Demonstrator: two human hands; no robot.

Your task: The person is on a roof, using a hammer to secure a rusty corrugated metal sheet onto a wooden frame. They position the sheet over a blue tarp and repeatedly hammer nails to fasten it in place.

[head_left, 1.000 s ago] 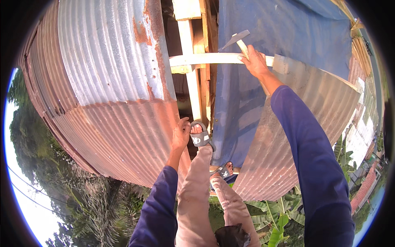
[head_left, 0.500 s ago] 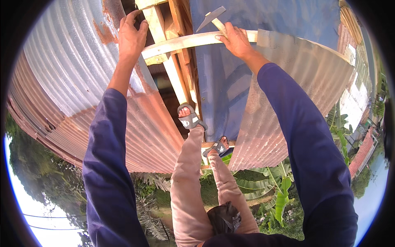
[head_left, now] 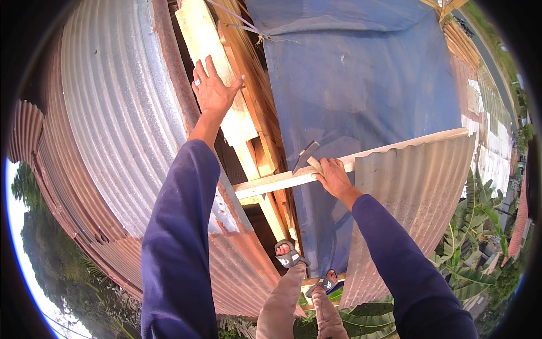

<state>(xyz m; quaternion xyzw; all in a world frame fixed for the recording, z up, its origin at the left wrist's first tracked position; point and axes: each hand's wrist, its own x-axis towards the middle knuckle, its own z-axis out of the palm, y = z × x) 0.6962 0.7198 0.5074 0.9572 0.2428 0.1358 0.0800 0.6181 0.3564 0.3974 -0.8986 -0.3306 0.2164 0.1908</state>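
My left hand (head_left: 214,93), wearing a ring, has its fingers spread over a pale wooden board (head_left: 240,124) in the gap of the roof frame. Whether the palm presses on the board I cannot tell. In my right hand (head_left: 336,179) is a hammer (head_left: 306,156), gripped by its wooden handle close to the dark metal head. That hand rests at a wooden batten (head_left: 271,185), which crosses the gap and runs along the upper edge of a translucent corrugated sheet (head_left: 412,198).
Rusty corrugated metal sheets (head_left: 118,113) cover the left side. A blue tarp (head_left: 367,85) spreads behind the batten. My sandalled feet (head_left: 289,255) stand low on the frame beside the gap. Banana leaves (head_left: 474,248) and trees lie below the roof edge.
The view has tilted up, showing more of the tarp and frame. My left hand has moved from the metal sheet's edge to over the wooden board. My right hand still holds the hammer at the batten.
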